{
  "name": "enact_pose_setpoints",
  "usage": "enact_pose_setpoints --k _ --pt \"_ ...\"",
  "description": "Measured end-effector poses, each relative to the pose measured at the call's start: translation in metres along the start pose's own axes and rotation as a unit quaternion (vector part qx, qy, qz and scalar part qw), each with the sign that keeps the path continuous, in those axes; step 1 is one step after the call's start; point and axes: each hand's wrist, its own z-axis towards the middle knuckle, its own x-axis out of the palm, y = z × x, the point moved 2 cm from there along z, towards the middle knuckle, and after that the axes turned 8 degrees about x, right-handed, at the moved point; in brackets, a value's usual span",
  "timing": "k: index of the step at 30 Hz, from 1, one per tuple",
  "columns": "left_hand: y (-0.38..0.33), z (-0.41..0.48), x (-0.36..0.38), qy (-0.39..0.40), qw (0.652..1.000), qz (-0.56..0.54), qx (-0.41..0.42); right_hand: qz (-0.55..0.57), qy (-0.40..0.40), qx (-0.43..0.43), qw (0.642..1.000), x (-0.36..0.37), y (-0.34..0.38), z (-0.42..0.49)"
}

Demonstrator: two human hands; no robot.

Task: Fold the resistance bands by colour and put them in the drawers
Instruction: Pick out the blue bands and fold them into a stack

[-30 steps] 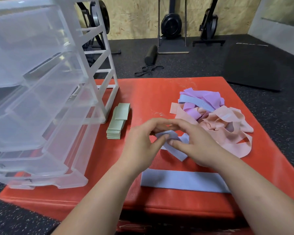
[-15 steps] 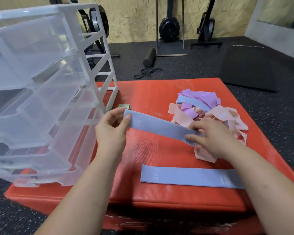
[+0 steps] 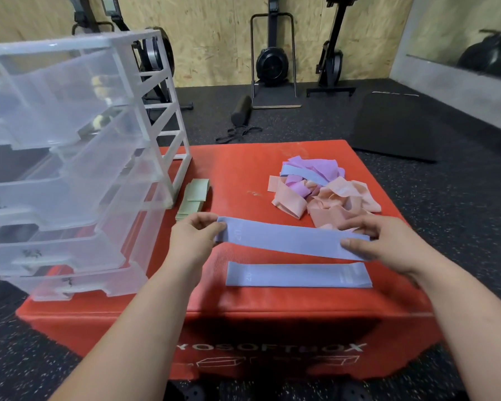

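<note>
- The blue band (image 3: 287,240) was bunched up a moment ago. Now it is pulled straight over the box (image 3: 243,169), and it looks ready to fold.
- The left hand (image 3: 195,238) pinches its 9 o'clock end, and the right hand (image 3: 379,241) pinches its 3 o'clock end.
- Two blues are out: this one and the flat band (image 3: 298,274) at 6 o'clock. A third blue is in the pile (image 3: 324,192) at 2 o'clock.
- One green stack (image 3: 193,202) lies at 10 o'clock, by the drawers (image 3: 70,169).

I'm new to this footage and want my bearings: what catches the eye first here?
A blue band is held flat between the left hand and right hand over the red box, just above a second blue band lying flat. Behind it sits a tangled heap of pink and purple bands, with a clear drawer unit and folded green bands at left.
</note>
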Motion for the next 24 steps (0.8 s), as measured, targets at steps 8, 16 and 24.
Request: enact_pose_setpoints --k 8,16,24 --pt "0.014 -0.028 -0.002 0.063 0.975 0.213 0.023 0.080 -0.073 0.067 0.992 0.001 -0.045 -0.016" --pt "0.016 -0.039 0.008 0.128 0.904 0.390 0.116 -0.051 -0.153 0.025 0.987 0.009 -0.060 -0.013" --pt "0.029 -0.034 0.009 0.182 0.819 0.509 0.192 -0.180 -0.141 0.014 0.973 0.020 -0.065 -0.010"
